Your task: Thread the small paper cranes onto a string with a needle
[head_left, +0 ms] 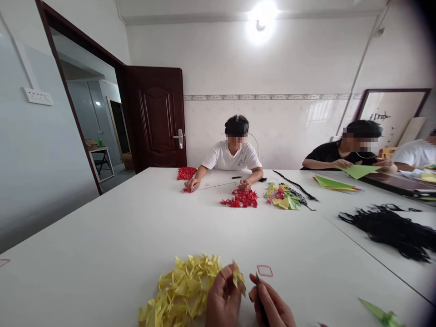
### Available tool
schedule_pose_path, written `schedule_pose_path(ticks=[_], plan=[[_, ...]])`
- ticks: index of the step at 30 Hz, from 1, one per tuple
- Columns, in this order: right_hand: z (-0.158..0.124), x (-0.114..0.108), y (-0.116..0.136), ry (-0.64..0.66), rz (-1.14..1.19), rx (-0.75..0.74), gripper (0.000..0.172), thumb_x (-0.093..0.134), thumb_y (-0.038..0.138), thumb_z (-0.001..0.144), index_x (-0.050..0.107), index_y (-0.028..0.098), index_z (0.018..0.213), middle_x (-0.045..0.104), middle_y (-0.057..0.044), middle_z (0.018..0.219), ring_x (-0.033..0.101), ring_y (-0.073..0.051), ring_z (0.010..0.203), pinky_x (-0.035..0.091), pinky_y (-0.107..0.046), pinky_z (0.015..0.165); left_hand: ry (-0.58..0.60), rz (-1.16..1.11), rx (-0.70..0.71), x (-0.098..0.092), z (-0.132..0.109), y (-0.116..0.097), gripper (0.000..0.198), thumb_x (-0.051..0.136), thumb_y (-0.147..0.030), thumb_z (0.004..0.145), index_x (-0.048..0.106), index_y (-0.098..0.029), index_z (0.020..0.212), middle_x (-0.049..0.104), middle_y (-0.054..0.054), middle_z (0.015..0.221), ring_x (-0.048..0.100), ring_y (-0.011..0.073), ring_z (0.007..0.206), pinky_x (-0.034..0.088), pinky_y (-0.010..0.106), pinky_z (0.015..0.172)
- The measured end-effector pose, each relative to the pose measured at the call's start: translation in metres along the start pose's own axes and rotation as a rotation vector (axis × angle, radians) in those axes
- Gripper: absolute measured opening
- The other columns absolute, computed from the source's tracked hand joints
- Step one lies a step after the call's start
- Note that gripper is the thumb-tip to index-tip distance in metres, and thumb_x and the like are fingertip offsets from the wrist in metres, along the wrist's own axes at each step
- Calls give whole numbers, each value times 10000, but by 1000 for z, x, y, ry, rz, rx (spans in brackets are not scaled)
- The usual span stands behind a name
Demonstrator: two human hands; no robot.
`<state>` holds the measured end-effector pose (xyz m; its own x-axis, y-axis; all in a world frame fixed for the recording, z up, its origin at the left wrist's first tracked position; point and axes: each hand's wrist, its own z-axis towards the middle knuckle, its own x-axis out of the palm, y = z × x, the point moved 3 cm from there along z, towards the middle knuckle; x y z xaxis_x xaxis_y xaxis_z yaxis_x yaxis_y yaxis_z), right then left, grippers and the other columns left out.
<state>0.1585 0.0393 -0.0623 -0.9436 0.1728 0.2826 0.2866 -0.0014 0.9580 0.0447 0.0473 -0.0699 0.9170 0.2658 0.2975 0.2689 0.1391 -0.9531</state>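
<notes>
Three other people sit across the white table (pixel 112 227), among red folded pieces (pixel 241 198), a mixed-colour pile (pixel 282 197), green sheets (pixel 332 183) and a heap of black strips (pixel 391 229). Bare tabletop lies wide between them and the near edge, where a pile of yellow folded papers (pixel 184 290) sits just left of the hands and a small red square outline (pixel 265 271) just beyond. The left hand (pixel 223 302) pinches one yellow folded paper (pixel 238 276) at the pile's right edge, while the right hand (pixel 274 306) closes around a thin dark stick (pixel 260 295).

Bare table (pixel 136 227) ahead; yellow paper pile (pixel 180 290) crowds left; black strips (pixel 391 229) right.
</notes>
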Motion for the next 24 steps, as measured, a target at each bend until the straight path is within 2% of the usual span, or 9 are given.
schedule_pose_path(ticks=[2, 6, 9, 15, 24], plan=[[-5, 0, 9, 150, -111, -37, 542, 635, 589, 686, 680, 152, 1004, 577, -4, 637, 412, -78, 434, 331, -195, 386, 9, 31, -30, -2, 3, -11, 482, 745, -417, 617, 638, -149, 1003, 669, 128, 1062, 616, 252, 999, 469, 355, 905], [-12, 2, 17, 282, -232, -94, 463, 563, 534, 780, 672, 147, 1010, 590, -20, 682, 436, -93, 500, 377, -214, 463, 59, -9, -45, -1, 3, -24, 486, 729, -353, 650, 592, -160, 1075, 655, 109, 1093, 616, 209, 998, 463, 328, 905], [-13, 3, 15, 300, -263, -109, 415, 557, 496, 798, 671, 160, 1013, 598, -21, 692, 450, -100, 519, 394, -220, 489, 81, -26, -59, 1, 0, -24, 465, 718, -315, 666, 579, -174, 1087, 645, 96, 1111, 610, 194, 1015, 467, 304, 895], [-9, 3, 11, 329, -308, -99, 420, 538, 487, 817, 657, 162, 1054, 606, -29, 716, 464, -102, 521, 399, -216, 486, 88, -13, -23, 1, 0, -22, 437, 700, -285, 691, 577, -170, 1095, 675, 89, 1013, 616, 208, 1007, 488, 316, 864], [-7, 4, 10, 327, -292, -108, 432, 558, 495, 802, 662, 143, 1030, 612, -31, 698, 493, -115, 543, 416, -225, 506, 88, 2, -27, 1, -2, -25, 456, 713, -331, 667, 587, -165, 1072, 658, 105, 1085, 616, 206, 1004, 480, 314, 885]])
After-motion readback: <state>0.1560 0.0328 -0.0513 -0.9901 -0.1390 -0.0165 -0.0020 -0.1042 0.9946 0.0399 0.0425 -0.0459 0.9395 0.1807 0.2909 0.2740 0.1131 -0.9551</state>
